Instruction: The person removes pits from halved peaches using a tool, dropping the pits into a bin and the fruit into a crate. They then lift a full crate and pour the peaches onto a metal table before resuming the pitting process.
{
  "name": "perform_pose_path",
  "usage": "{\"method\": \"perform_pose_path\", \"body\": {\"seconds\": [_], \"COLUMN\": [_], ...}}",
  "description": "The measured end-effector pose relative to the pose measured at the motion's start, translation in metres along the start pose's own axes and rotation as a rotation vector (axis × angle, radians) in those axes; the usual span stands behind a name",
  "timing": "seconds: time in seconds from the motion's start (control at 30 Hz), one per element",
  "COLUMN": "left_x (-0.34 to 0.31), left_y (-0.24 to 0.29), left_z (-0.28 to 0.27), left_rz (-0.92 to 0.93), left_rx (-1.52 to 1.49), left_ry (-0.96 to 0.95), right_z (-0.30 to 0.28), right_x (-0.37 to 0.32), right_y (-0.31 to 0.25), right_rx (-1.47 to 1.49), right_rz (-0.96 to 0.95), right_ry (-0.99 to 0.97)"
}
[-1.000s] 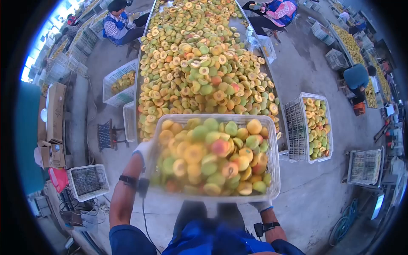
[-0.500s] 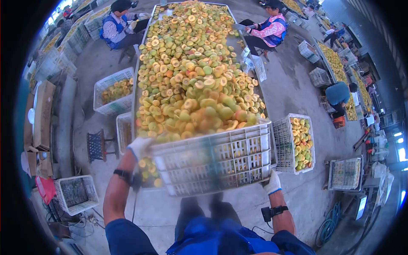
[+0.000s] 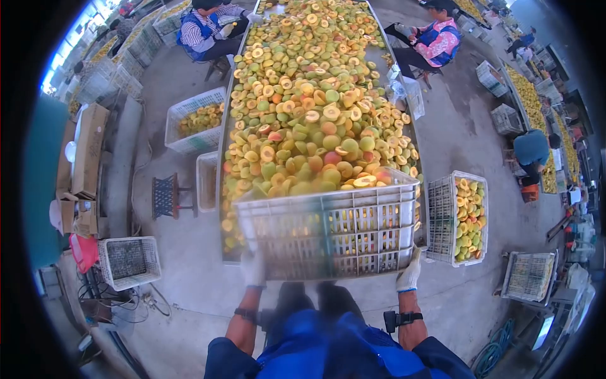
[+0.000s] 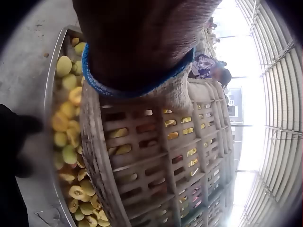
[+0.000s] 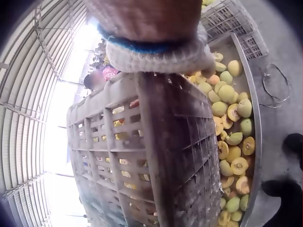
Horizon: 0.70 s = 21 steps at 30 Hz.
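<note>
A white slatted plastic crate is tipped away from me over the near end of a metal-edged table. Halved yellow-green stone fruit lies heaped at its far rim and over the table. My left hand, in a white knitted glove, holds the crate near its lower left corner; it is blurred. At the lower right corner my gloved right hand grips the crate. Both wrist views show the glove cuffs against the crate, with most of the fingers hidden.
A fruit-filled crate stands right of the table; another crate with fruit stands left, beside a small stool. One seated person is at the far left, another at the far right. A dark-bottomed crate lies lower left.
The crate, which showed its fruit-filled top a second ago, has tilted forward so its slatted underside faces me, and fruit has tumbled onto the table. My left hand has moved down to the lower corner.
</note>
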<state>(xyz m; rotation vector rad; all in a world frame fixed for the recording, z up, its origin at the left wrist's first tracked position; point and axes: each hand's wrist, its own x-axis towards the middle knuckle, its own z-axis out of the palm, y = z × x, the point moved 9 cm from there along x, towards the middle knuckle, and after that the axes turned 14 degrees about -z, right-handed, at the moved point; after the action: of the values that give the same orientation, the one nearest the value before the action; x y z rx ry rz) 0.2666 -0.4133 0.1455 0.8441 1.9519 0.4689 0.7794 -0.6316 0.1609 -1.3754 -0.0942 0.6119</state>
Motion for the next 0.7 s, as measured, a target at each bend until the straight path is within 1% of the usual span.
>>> {"method": "perform_pose_path", "body": {"seconds": [0.03, 0.07, 0.1, 0.17, 0.2, 0.23, 0.27, 0.3, 0.33, 0.37, 0.4, 0.43, 0.47, 0.5, 0.53, 0.57, 0.6, 0.63, 0.67, 0.7], "left_x": [0.000, 0.004, 0.000, -0.008, -0.004, -0.006, -0.011, -0.016, 0.026, 0.039, 0.045, 0.052, 0.063, 0.073, 0.085, 0.099, 0.049, 0.053, 0.037, 0.022], "left_y": [-0.001, -0.001, 0.008, 0.026, 0.028, 0.043, 0.060, 0.067, 0.044, 0.042, 0.057, 0.075, 0.092, 0.108, 0.132, 0.148, 0.194, 0.207, 0.219, 0.236], "left_z": [0.001, 0.000, -0.001, -0.006, -0.007, -0.006, -0.007, -0.008, -0.005, 0.001, 0.002, 0.002, 0.008, 0.013, 0.020, 0.031, 0.024, 0.026, 0.018, 0.006], "left_rz": [0.003, 0.048, 0.054, 0.008, 0.019, 0.020, -0.035, -0.092, -0.109, -0.174, -0.165, -0.157, -0.163, -0.189, -0.134, -0.068, -0.099, -0.030, 0.010, 0.056], "left_rx": [-0.030, -0.031, -0.022, 0.028, 0.048, 0.051, 0.044, 0.039, 0.170, 0.046, 0.082, 0.111, 0.200, 0.222, 0.298, 0.286, 0.299, 0.165, 0.116, 0.065], "left_ry": [-0.003, 0.069, 0.080, 0.134, 0.173, 0.181, 0.175, 0.168, 0.177, 0.097, 0.108, 0.123, 0.056, -0.005, -0.025, -0.107, -0.183, -0.205, -0.287, -0.367], "right_z": [-0.004, -0.009, -0.003, 0.013, 0.034, 0.047, 0.056, 0.064, 0.078, 0.086, 0.095, 0.113, 0.128, 0.141, 0.153, 0.172, 0.189, 0.220, 0.231, 0.261], "right_x": [0.004, 0.008, 0.010, 0.001, -0.001, 0.007, 0.016, 0.022, 0.027, 0.041, 0.055, 0.069, 0.085, 0.110, 0.139, 0.166, 0.199, 0.196, 0.224, 0.223], "right_y": [-0.003, -0.001, -0.002, -0.026, -0.043, -0.051, -0.060, -0.072, -0.087, -0.095, -0.102, -0.119, -0.124, -0.123, -0.123, -0.132, -0.135, -0.160, -0.165, -0.167], "right_rx": [-0.028, -0.066, -0.054, -0.011, 0.048, 0.053, 0.040, 0.023, 0.023, -0.002, -0.028, 0.020, 0.089, 0.103, 0.117, 0.036, -0.046, -0.038, -0.239, -0.043], "right_rz": [-0.082, -0.103, -0.093, -0.090, -0.099, -0.093, -0.127, -0.159, -0.132, -0.149, -0.163, -0.241, -0.212, -0.183, -0.157, -0.232, -0.303, -0.326, -0.361, -0.291], "right_ry": [-0.014, -0.001, -0.001, 0.196, 0.121, 0.119, 0.156, 0.196, 0.240, 0.258, 0.273, 0.249, 0.265, 0.281, 0.299, 0.200, 0.189, 0.138, 0.150, -0.094]}}
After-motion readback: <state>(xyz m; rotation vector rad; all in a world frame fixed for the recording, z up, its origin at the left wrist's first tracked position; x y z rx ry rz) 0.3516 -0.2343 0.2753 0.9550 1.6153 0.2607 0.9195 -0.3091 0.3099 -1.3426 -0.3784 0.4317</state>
